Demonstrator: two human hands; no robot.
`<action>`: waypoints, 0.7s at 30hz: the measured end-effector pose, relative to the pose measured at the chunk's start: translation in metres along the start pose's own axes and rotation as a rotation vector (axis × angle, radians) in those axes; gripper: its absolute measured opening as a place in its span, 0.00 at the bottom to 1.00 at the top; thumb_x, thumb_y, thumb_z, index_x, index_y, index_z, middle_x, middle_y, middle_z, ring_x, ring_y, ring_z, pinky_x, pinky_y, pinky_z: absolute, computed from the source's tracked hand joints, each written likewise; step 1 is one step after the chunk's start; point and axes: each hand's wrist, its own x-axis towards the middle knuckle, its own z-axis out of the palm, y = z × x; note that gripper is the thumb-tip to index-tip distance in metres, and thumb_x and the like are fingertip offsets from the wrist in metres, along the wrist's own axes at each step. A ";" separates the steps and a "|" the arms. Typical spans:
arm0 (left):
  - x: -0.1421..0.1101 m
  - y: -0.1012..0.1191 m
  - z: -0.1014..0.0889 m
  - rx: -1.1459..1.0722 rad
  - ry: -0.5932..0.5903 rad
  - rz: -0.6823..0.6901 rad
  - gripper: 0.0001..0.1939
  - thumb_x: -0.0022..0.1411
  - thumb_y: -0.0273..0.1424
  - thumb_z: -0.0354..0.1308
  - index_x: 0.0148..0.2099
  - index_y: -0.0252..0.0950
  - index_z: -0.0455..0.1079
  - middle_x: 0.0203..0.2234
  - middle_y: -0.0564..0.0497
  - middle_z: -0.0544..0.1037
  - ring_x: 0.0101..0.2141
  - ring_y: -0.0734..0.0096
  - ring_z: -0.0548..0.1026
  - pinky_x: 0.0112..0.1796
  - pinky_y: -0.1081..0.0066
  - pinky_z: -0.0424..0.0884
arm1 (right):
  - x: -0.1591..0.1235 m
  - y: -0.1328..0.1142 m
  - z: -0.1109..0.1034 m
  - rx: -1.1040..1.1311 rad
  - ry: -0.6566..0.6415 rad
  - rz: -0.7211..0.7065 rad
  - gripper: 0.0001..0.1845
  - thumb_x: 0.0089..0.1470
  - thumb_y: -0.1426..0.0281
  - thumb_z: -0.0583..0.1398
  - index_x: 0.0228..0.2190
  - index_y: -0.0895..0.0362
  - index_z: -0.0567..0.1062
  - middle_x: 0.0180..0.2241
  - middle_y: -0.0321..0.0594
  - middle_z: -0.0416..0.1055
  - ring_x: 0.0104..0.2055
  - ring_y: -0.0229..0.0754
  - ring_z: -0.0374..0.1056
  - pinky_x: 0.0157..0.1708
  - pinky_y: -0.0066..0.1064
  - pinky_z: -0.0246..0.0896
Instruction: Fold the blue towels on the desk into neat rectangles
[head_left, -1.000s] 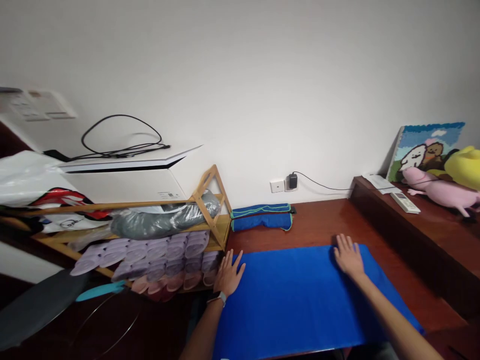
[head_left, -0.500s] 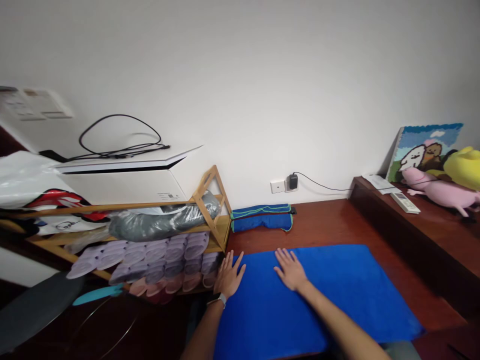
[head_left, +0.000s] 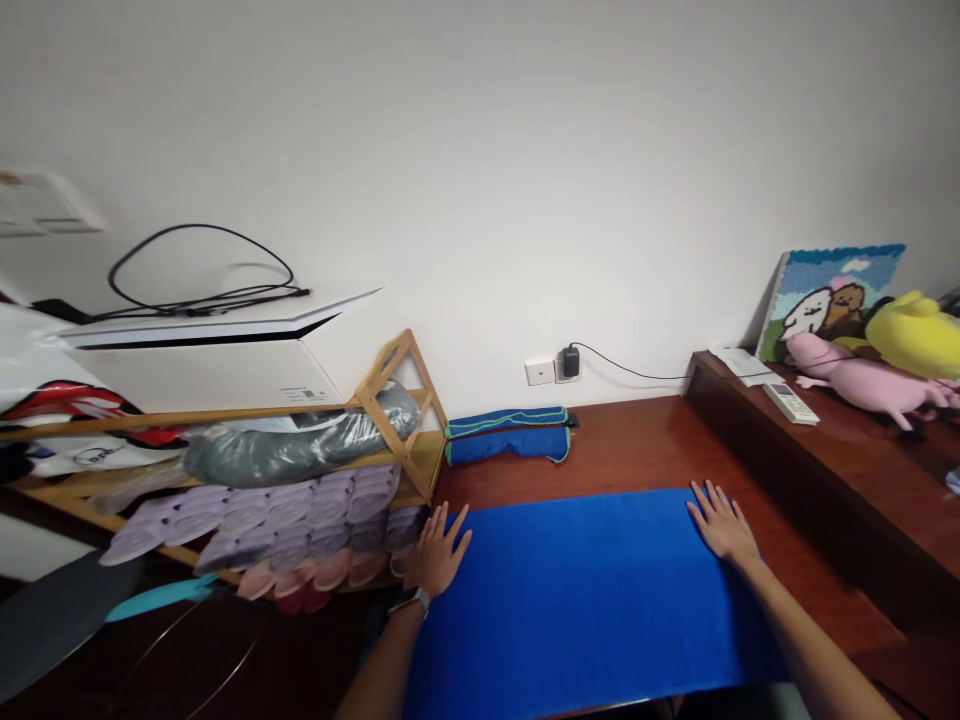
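A bright blue cloth [head_left: 577,590] lies spread flat on the reddish-brown wooden tabletop [head_left: 630,440]. My left hand [head_left: 437,552] rests on its far left corner, fingers spread, a watch on the wrist. At the far right corner my right hand [head_left: 724,525] lies flat with its fingers apart, palm down on the cloth. Neither hand grips anything. Behind the cloth, close to the wall, sit two folded dark blue cloths [head_left: 508,443] with green edging.
To the left stands a wooden rack [head_left: 401,430] with purple and pink slippers [head_left: 300,500] and a white box [head_left: 202,365]. A raised ledge on the right holds a remote control [head_left: 791,403], a pink plush toy [head_left: 862,383] and a picture [head_left: 832,295]. A black charger [head_left: 571,361] is plugged into the wall.
My right hand slid left to the cloth's middle, then back right to its far right corner. My left hand stayed on the left corner. The view has turned slightly right.
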 end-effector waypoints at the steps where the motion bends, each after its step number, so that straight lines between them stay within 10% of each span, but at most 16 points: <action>1: 0.000 0.000 0.000 0.005 0.002 0.001 0.31 0.75 0.49 0.43 0.74 0.49 0.56 0.74 0.46 0.57 0.71 0.49 0.56 0.67 0.48 0.58 | 0.000 -0.001 0.001 -0.001 0.004 -0.001 0.39 0.68 0.51 0.37 0.74 0.52 0.48 0.76 0.43 0.41 0.77 0.50 0.39 0.72 0.49 0.37; 10: -0.001 0.000 0.003 -0.016 -0.011 -0.017 0.31 0.75 0.51 0.41 0.75 0.49 0.56 0.74 0.47 0.57 0.72 0.51 0.54 0.68 0.48 0.56 | -0.004 -0.053 -0.030 -0.040 -0.001 0.113 0.36 0.68 0.60 0.41 0.72 0.57 0.54 0.74 0.49 0.47 0.76 0.57 0.43 0.71 0.57 0.38; 14: -0.001 0.001 0.003 -0.028 -0.021 -0.028 0.31 0.76 0.50 0.41 0.75 0.50 0.54 0.75 0.48 0.55 0.73 0.52 0.52 0.68 0.49 0.54 | -0.029 -0.169 -0.055 0.064 0.170 -0.232 0.35 0.68 0.64 0.42 0.71 0.61 0.57 0.74 0.47 0.48 0.77 0.54 0.40 0.73 0.52 0.33; 21: -0.002 0.003 0.000 -0.024 -0.048 -0.034 0.31 0.76 0.50 0.42 0.75 0.49 0.54 0.74 0.46 0.55 0.73 0.52 0.53 0.69 0.49 0.53 | -0.097 -0.365 -0.044 0.373 -0.054 -0.787 0.35 0.71 0.52 0.42 0.73 0.52 0.54 0.75 0.40 0.46 0.77 0.49 0.39 0.74 0.49 0.33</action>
